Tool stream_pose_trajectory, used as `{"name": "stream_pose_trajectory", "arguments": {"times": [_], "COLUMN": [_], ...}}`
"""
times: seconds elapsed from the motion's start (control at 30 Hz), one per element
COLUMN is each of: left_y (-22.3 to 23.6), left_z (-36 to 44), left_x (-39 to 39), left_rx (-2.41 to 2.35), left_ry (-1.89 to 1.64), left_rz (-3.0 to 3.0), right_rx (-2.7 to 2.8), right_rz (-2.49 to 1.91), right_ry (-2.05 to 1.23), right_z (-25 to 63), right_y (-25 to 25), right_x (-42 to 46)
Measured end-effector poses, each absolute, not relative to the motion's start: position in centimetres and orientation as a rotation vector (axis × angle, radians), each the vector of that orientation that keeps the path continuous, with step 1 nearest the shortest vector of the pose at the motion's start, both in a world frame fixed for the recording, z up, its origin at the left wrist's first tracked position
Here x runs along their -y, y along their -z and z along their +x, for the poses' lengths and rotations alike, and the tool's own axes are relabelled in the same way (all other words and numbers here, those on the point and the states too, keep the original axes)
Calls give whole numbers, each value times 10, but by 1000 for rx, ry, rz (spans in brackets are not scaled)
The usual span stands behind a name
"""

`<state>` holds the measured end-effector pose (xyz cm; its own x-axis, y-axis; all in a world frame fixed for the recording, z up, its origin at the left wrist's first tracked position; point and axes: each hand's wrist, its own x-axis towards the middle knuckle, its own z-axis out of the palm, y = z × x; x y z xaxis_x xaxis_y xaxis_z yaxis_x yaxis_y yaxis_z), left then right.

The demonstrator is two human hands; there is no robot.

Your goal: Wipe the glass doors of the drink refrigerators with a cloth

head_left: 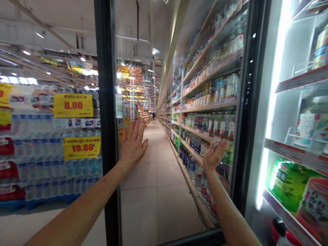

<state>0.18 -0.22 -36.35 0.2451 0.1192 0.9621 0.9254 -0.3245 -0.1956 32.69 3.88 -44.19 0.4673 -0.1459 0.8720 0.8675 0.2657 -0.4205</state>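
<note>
A glass cooler door [143, 198] with a black frame [107, 102] stands swung open in front of me. My left hand [133, 143] lies against the glass near the frame's left side, fingers stretched and slightly apart, holding nothing. On the right part of the pane, my right hand [214, 157] is bent at the wrist with its fingers curled. A small crumpled whitish wad [213, 144], like a cloth or tissue, shows at those fingers; its exact kind is unclear. Bottled drinks appear in the pane behind both hands.
To the right, lit cooler shelves [297, 155] hold drinks, including a green multipack [287, 184] and a red one [315, 208]. Stacked packs of bottled water [46, 164] with yellow price signs [73, 105] stand on the left. A cable [198, 212] shows low in the pane.
</note>
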Motion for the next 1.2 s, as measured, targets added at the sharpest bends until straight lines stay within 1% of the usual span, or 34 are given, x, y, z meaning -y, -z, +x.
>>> {"name": "stream_pose_trajectory", "arguments": {"times": [0.07,0.1,0.2,0.27,0.33,0.47,0.53,0.7,0.77,0.83,0.93,1.0,1.07,1.2], "left_y": [374,379,391,396,400,413,421,432,434,436,438,440,442,444], "left_z": [3,4,8,10,11,13,14,18,18,19,20,21,21,20], "left_x": [4,4,7,9,11,13,13,9,9,9,10,11,10,8], "left_rx": [944,914,852,857,867,898,910,923,932,935,926,924,928,925], "left_ry": [1090,1042,968,972,975,959,962,1001,1008,1006,992,1001,1022,1025], "left_rz": [-1681,-1696,-1722,-1724,-1728,-1753,-1761,-1764,-1770,-1777,-1786,-1785,-1781,-1785], "right_rx": [803,877,1277,1432,1391,962,905,1362,1470,1414,1118,994,1052,1440], "right_rz": [-1072,-1047,-919,-861,-889,-1079,-1101,-939,-910,-955,-1087,-1105,-1063,-941], "right_ry": [794,832,987,1042,1047,889,855,971,996,993,911,872,885,955], "right_z": [318,307,265,251,259,300,302,253,251,270,309,317,303,256], "right_y": [449,454,474,484,486,479,478,494,500,501,499,499,504,520], "right_x": [-37,-35,-26,-22,-23,-31,-32,-19,-17,-19,-25,-27,-25,-18]}}
